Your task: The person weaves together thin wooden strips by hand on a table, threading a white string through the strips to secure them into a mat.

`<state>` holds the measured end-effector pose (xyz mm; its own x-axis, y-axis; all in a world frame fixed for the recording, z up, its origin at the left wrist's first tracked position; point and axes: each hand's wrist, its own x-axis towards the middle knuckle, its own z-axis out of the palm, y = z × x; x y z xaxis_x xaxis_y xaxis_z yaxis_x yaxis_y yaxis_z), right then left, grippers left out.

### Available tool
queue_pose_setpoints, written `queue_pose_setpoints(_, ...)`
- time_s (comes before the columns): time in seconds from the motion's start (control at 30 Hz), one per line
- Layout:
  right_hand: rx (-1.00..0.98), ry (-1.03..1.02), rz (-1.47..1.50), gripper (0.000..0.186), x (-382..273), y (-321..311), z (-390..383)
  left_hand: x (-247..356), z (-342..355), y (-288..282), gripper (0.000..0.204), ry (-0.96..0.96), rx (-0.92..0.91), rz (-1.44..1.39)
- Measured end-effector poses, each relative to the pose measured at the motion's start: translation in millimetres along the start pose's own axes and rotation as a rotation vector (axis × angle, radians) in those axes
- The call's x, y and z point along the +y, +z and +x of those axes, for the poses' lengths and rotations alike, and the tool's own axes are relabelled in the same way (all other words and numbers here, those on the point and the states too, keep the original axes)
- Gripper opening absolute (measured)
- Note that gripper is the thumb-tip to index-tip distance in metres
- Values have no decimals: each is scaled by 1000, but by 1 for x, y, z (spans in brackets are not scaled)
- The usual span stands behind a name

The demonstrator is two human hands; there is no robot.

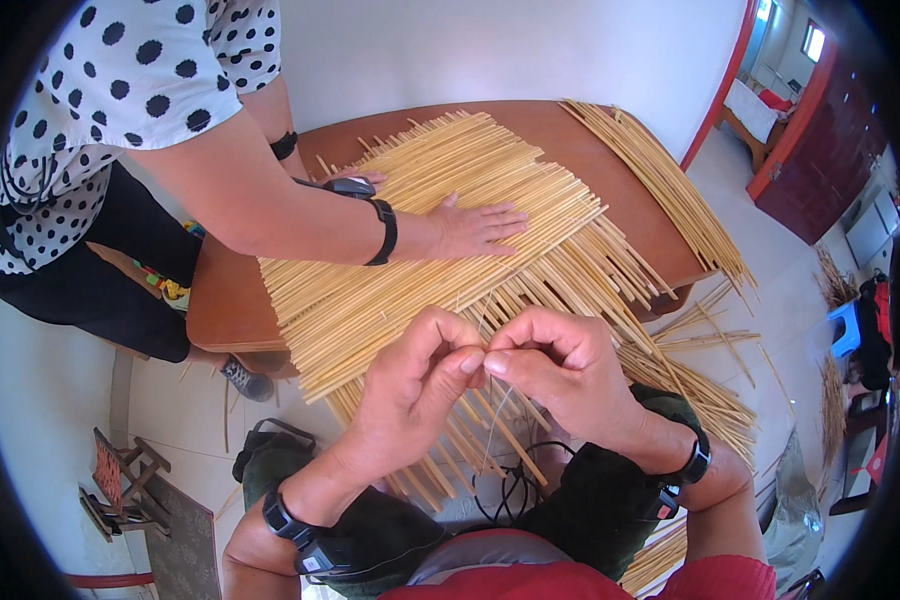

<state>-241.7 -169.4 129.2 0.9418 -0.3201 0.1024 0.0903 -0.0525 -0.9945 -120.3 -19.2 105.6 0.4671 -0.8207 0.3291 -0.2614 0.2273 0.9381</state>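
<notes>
In front of me a thin pale thread hangs from between my fingertips. My left hand pinches it with thumb and forefinger. My right hand is closed in a like pinch, its fingertips meeting the left ones. Both hands are above the near edge of a layered mat of straw-coloured stalks, with stalks running crosswise under the top layer. A co-worker's hand lies flat on top of the mat. The co-worker's other hand rests farther back, partly hidden.
The mat lies on a brown table against a white wall. A bundle of loose stalks runs along the table's right side, and more stalks spread below it. Small wooden chair at left; blue stool and open red door at right.
</notes>
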Motion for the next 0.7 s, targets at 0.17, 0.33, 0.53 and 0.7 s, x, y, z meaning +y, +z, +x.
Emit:
queue_pose_setpoints(0.17,46,32,61,10,-5,1,-2,-6,3,-2,10,-45,62,-259)
queue_pose_setpoints(0.33,159,-35,-79,11,-7,-2,-7,-7,5,-4,10,-110,80,-508)
queue_pose_setpoints(0.53,150,-219,4,8,-7,6,-11,4,-5,11,9,-175,-95,-483)
queue_pose_setpoints(0.7,204,-174,146,7,-16,16,-34,19,-21,26,8,-172,-36,-532)
